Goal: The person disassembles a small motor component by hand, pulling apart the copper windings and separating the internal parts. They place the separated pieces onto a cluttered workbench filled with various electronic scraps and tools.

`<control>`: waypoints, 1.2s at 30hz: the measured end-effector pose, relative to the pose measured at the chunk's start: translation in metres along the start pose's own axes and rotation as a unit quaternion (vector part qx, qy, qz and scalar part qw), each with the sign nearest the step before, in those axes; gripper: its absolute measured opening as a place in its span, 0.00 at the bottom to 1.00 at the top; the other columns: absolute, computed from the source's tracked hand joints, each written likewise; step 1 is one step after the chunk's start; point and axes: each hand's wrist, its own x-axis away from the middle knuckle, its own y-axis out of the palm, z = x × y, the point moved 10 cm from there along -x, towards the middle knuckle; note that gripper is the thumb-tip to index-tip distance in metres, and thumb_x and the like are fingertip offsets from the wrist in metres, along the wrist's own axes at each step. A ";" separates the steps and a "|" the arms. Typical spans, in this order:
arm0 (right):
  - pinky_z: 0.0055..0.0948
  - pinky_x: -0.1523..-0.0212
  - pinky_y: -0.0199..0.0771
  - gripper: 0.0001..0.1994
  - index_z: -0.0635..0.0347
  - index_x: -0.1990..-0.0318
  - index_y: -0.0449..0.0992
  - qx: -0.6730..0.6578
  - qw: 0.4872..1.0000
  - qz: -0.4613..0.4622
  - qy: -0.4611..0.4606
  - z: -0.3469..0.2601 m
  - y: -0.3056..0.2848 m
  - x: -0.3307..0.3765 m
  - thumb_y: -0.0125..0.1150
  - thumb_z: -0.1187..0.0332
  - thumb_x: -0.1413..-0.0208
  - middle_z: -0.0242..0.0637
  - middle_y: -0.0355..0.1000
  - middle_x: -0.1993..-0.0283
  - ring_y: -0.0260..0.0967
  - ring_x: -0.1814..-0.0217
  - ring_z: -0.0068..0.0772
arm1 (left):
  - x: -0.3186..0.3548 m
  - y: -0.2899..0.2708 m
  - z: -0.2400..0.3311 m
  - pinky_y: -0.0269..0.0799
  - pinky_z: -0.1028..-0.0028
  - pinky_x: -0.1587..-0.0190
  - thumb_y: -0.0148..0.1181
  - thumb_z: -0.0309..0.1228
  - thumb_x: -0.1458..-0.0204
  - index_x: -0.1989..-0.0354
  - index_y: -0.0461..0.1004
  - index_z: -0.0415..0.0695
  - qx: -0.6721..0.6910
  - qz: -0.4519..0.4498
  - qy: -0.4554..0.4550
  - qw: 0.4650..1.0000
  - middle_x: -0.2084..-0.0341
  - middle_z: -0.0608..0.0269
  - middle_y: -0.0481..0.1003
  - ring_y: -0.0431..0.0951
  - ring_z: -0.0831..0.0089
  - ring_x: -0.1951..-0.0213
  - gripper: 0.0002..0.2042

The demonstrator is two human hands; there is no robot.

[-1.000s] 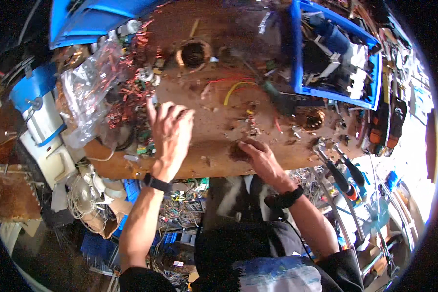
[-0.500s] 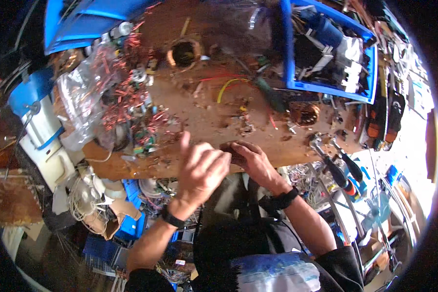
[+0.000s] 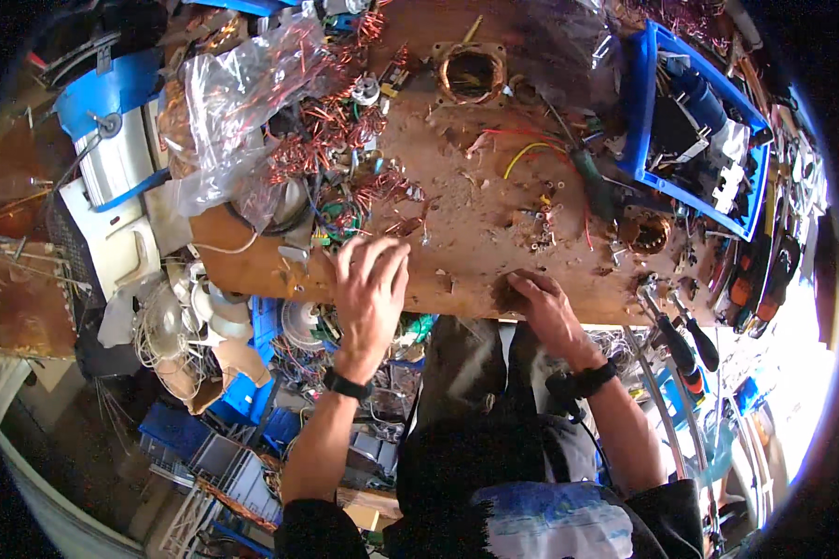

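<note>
The person sat at a scarred wooden workbench (image 3: 475, 224), both forearms coming up to its near edge. The left hand (image 3: 368, 293) hovered flat over that edge, left of the middle, fingers (image 3: 375, 263) spread and straight, holding nothing; a black watch (image 3: 347, 385) sat on its wrist. Just beyond its fingertips lay a tangle of copper wire scraps (image 3: 336, 140) mixed with green and blue leads, reaching toward the bench's far left corner, where a clear plastic bag (image 3: 233, 102) of more copper sagged over the left edge.

The right hand (image 3: 543, 303) rested on the near edge, right of the middle, fingers curled down against the wood over a small dark spot; whether it gripped anything there I could not tell. It also wore a black wristband (image 3: 592, 380).

Between the hands and the far edge sat a small cluster of terminals and screws (image 3: 539, 224), with a yellow wire (image 3: 522, 154) and a red one looping beyond it. A round copper-wound coil (image 3: 471, 73) stood at the far edge. A smaller wound motor core (image 3: 645, 233) lay toward the right end, below a blue plastic crate (image 3: 643, 102) full of parts. Two screwdrivers (image 3: 680, 340) hung off the near right corner. Under the left end sat white fan parts (image 3: 172, 326).
</note>
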 end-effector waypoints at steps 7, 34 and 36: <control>0.36 0.41 0.84 0.14 0.72 0.44 0.78 0.019 1.000 -0.015 -0.005 -0.006 -0.004 0.004 0.58 0.71 0.31 0.48 0.81 0.46 0.81 0.44 0.40 | -0.025 0.021 -0.007 0.40 0.30 0.22 0.72 0.33 0.46 0.50 0.85 0.55 -0.089 -0.010 0.081 0.993 0.52 0.76 0.81 0.74 0.66 0.41 0.14; 0.34 0.37 0.79 0.20 0.76 0.41 0.76 -0.013 0.999 -0.038 -0.028 -0.037 0.093 -0.024 0.55 0.64 0.26 0.47 0.81 0.45 0.81 0.43 0.39 | 0.008 -0.041 -0.013 0.79 0.64 0.50 0.73 0.18 0.46 0.56 0.84 0.42 0.218 0.105 -0.047 0.969 0.59 0.60 0.85 0.84 0.61 0.56 0.10; 0.33 0.38 0.79 0.19 0.75 0.42 0.77 -0.056 0.998 -0.025 0.024 -0.021 0.092 -0.033 0.56 0.64 0.27 0.46 0.81 0.47 0.81 0.45 0.38 | 0.009 -0.034 -0.026 0.79 0.68 0.51 0.71 0.19 0.43 0.55 0.84 0.40 0.265 0.088 -0.111 0.954 0.60 0.59 0.85 0.84 0.65 0.56 0.09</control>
